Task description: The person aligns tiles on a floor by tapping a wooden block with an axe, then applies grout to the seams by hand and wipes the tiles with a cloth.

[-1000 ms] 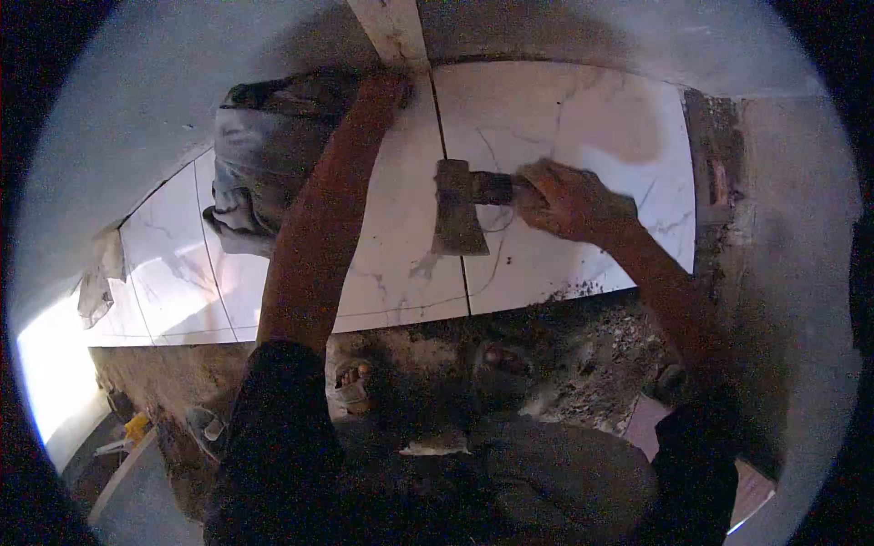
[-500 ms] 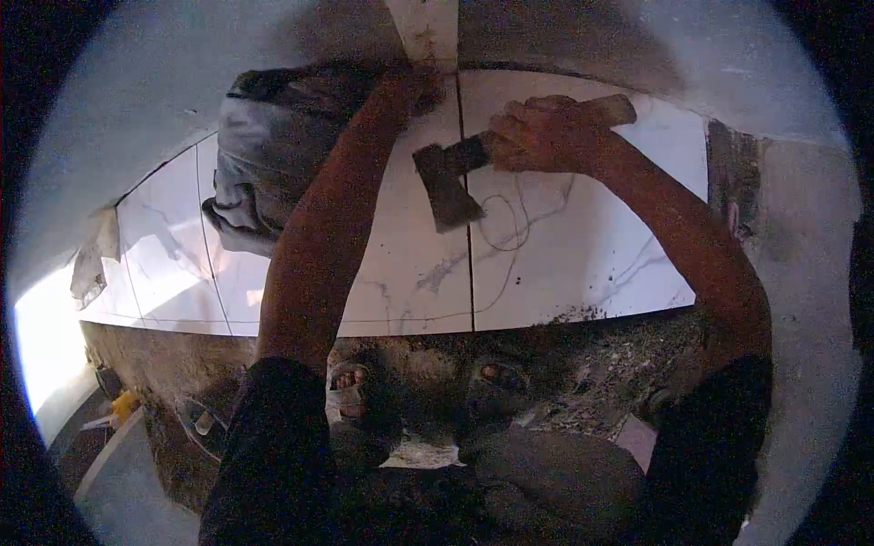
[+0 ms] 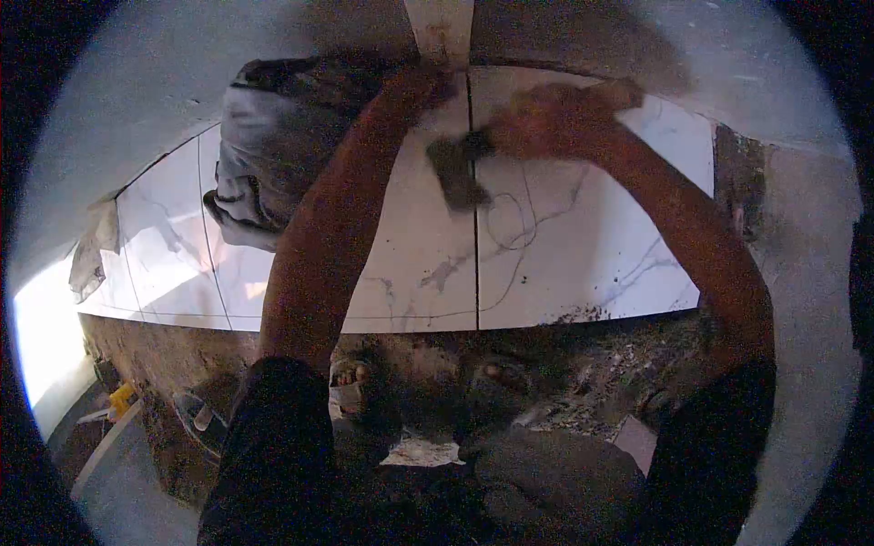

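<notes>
My right hand (image 3: 551,121), blurred by motion, is closed around a hammer. Its pale wooden handle end (image 3: 626,95) sticks out past the hand, and the dark hammer head (image 3: 452,173) hangs over a seam between white marbled tiles (image 3: 437,264). At the back edge of the tiles, my left hand (image 3: 432,80) rests in shadow beside the base of a pale upright strip (image 3: 442,32). Its fingers are dark and hard to make out. Left of that forearm, a crumpled grey cloth (image 3: 278,155) lies on the tiles.
A thin looped string (image 3: 525,223) trails across the tiles. Dark crumbs and rubble (image 3: 610,369) lie along the front edge, on the rough floor where my feet (image 3: 350,378) stand. A yellow object (image 3: 121,400) sits at lower left. Walls rise behind and at the right (image 3: 806,273).
The hammer head has shifted slightly up and is now blurred, as is my right hand. My left hand stays at the back edge; the whole view has tilted a little.
</notes>
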The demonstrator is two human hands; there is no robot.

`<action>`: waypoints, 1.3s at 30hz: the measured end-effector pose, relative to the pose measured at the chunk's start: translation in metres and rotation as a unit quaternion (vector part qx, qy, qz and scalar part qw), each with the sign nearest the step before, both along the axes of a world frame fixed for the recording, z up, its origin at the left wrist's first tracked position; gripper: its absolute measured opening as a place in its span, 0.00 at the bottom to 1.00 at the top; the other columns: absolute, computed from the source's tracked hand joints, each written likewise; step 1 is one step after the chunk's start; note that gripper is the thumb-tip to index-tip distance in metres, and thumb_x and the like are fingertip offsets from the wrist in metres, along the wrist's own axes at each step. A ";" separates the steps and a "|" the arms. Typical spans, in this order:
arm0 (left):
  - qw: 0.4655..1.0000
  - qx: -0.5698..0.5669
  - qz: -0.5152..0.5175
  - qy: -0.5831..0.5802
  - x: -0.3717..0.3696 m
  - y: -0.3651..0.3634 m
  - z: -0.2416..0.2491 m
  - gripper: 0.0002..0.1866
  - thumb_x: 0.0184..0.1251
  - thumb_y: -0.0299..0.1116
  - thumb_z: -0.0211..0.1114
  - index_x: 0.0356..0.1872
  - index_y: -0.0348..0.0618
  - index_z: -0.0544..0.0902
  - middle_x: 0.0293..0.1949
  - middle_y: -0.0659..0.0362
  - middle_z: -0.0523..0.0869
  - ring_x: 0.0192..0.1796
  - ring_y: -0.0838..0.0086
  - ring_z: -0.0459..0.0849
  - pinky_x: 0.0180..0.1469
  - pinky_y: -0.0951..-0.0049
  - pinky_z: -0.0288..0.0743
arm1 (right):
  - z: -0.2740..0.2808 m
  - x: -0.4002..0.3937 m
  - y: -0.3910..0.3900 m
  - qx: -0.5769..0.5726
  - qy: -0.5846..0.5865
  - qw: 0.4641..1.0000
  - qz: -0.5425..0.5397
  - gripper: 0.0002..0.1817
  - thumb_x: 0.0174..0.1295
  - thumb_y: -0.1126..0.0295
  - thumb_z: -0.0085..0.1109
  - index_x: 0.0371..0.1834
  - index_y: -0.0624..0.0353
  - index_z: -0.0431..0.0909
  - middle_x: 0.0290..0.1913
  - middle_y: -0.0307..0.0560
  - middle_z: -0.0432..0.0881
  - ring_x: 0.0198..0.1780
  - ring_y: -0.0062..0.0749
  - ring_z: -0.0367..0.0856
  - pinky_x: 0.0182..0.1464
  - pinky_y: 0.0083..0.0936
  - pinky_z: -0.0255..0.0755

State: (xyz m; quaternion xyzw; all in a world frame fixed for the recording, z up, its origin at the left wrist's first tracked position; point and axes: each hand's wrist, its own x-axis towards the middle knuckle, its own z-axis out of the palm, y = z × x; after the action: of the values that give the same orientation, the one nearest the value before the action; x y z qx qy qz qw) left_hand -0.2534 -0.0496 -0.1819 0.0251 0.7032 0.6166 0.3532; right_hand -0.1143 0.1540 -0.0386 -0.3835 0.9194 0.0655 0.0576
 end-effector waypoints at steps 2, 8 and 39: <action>0.907 -0.120 -0.082 0.394 -0.003 -0.019 -0.026 0.13 0.66 0.39 0.54 0.44 0.41 0.78 0.38 0.54 0.83 0.37 0.68 0.82 0.41 0.68 0.78 | 0.007 -0.014 0.003 0.060 0.004 0.993 -0.104 0.22 0.61 0.45 0.44 0.50 0.45 0.72 0.42 0.47 0.80 0.43 0.46 0.80 0.45 0.43 0.75; 0.996 -0.080 -0.004 0.046 0.012 -0.001 0.033 0.15 0.65 0.41 0.55 0.45 0.41 0.79 0.38 0.55 0.83 0.37 0.70 0.81 0.43 0.71 0.77 | 0.021 0.007 -0.005 0.015 -0.064 0.998 -0.007 0.23 0.60 0.44 0.45 0.52 0.43 0.72 0.40 0.48 0.79 0.40 0.45 0.80 0.39 0.44 0.77; 0.983 -0.039 -0.050 0.174 -0.002 0.000 0.006 0.16 0.66 0.43 0.53 0.38 0.40 0.80 0.33 0.54 0.83 0.34 0.69 0.79 0.39 0.66 0.75 | 0.017 -0.022 0.011 -0.154 -0.223 0.960 -0.071 0.26 0.59 0.40 0.43 0.46 0.46 0.78 0.42 0.45 0.82 0.43 0.43 0.82 0.47 0.43 0.74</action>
State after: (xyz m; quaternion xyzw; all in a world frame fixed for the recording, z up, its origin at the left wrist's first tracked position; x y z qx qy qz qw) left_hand -0.2553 -0.0498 -0.1763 0.1535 0.7749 0.5568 0.2567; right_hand -0.1360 0.1648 -0.0218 -0.3262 0.9070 -0.1683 0.2063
